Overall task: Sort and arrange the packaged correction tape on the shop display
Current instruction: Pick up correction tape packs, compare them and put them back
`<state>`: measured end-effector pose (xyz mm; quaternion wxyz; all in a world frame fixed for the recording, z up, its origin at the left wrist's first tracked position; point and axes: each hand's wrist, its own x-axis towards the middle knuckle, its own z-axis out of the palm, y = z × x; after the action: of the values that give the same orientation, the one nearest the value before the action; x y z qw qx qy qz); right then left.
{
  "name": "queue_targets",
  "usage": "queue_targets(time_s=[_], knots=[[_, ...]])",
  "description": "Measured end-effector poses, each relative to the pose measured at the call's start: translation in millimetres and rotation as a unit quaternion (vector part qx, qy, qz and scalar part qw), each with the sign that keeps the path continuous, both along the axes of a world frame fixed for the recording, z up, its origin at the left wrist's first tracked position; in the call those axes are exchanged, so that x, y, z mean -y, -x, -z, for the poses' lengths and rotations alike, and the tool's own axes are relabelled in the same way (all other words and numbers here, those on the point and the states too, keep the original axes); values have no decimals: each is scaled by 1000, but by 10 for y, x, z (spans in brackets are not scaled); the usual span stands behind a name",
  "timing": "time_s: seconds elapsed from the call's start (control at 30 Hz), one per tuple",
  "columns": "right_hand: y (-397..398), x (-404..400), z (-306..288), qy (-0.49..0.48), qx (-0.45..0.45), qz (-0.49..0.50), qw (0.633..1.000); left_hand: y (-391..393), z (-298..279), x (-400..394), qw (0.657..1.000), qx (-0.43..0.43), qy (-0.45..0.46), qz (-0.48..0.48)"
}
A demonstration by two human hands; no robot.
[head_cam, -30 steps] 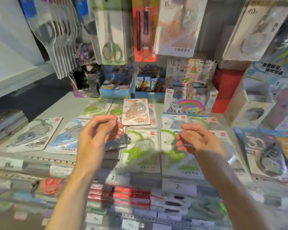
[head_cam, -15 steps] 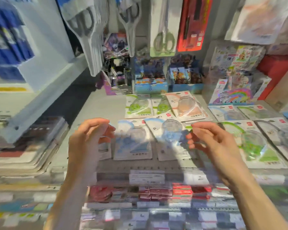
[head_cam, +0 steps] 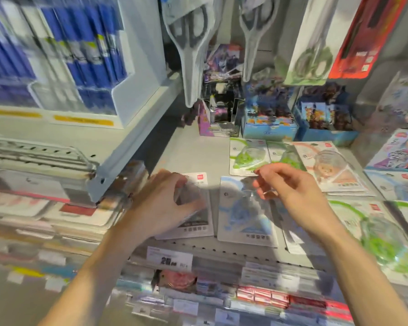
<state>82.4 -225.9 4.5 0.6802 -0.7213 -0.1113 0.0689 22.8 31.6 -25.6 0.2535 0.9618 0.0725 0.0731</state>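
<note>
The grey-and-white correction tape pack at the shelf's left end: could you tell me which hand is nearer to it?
Left. The left hand rests on the grey-and-white pack; the right hand hovers further right.

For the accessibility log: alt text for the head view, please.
A person's left hand rests on a grey correction tape pack lying on the shop shelf, while the right hand hovers over a blue pack; green and orange packs lie nearby.

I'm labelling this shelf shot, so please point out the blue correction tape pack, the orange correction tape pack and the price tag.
blue correction tape pack [head_cam: 243,215]: head view, middle of its card.
orange correction tape pack [head_cam: 327,165]: head view, clear blister.
price tag [head_cam: 169,258]: head view, printed face on the shelf edge.
</note>
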Motion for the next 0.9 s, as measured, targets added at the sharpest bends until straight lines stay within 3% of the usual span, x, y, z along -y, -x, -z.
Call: queue_targets(time_s=[0.1,0.23,0.43,0.57,0.77,0.9], knots=[[-56,-62,2,49,4,-26,998,-24,17,-20,997,-44,-63,4],[-80,-71,5,95,12,-37,995,-51,11,-39,999,-29,-31,10],[-134,-202,-9,130,5,-63,990,-136,-118,15,997,73,26,26],[-219,-411,-63,77,-36,-105,991,-255,-255,182,988,135,36,58],[-294,-488,-95,-31,-77,-47,995,-313,-295,333,972,208,58,94],[-370,-336,-139,-69,-67,-12,995,-431,-261,354,956,279,85,41]])
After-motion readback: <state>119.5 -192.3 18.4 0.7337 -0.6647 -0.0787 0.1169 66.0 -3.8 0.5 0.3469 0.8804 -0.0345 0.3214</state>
